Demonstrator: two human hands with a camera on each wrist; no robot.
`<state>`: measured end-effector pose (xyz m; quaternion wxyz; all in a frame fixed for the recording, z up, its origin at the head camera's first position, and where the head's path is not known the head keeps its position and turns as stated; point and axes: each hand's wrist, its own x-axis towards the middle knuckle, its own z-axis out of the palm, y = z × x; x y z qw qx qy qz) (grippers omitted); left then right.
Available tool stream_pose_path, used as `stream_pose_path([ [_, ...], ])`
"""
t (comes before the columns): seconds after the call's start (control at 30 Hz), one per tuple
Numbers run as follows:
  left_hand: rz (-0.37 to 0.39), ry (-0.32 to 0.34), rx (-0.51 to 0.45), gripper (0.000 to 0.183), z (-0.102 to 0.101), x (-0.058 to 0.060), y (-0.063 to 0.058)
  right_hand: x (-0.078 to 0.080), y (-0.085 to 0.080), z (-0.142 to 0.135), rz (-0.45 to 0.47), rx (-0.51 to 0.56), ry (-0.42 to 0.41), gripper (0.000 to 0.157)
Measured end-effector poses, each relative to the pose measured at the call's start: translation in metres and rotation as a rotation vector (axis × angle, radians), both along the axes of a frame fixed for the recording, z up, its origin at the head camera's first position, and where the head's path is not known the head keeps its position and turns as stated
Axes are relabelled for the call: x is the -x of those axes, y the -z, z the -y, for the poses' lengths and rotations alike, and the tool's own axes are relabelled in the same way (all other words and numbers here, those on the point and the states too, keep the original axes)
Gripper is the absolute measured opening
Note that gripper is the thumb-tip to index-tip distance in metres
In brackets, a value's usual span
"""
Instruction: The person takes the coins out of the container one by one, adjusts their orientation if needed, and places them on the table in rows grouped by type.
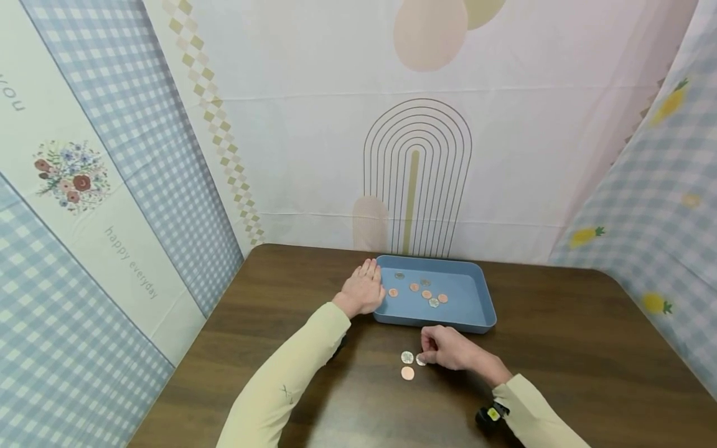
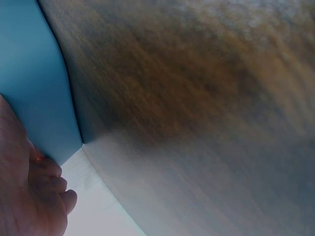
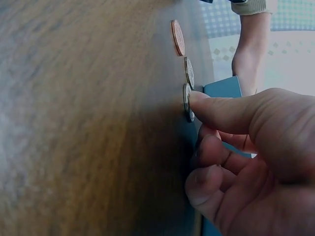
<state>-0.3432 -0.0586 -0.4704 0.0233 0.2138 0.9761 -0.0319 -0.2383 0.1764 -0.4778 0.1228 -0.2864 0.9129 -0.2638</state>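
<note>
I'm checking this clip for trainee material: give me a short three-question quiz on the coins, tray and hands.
1. How many coins lie on the table outside the blue tray?
2. True or false: the left hand is lifting the tray off the table.
3. What does the right hand touch? A) a silver coin B) the tray's rim C) the copper coin

Key
1. Three: two silver, one copper coin.
2. False; it rests flat against the tray's left edge.
3. A; a fingertip presses the silver coin nearest the hand.
</note>
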Motion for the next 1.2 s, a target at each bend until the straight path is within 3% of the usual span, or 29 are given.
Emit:
stream_pose_path([
  [0.33,-0.005,-0.012,-0.005,0.061,-0.005,0.005,-0.002,0.008,-0.005,-0.010,-0.036,0.026,-0.034,0.024],
  [0.67,0.007,-0.039,0.009,0.061,-0.010,0.014,-0.002,0.024,-0.022,-0.022,-0.019,0.052,-0.061,0.020],
  [0.9,0.009,-0.047,0.000,0.061,-0.010,0.013,-0.003,0.032,-0.032,-0.023,-0.006,0.109,-0.048,0.016],
  [1.2,-0.002,-0.037,-0.017,0.061,-0.010,0.014,-0.002,0.045,-0.043,-0.023,-0.073,0.103,-0.016,0.014],
])
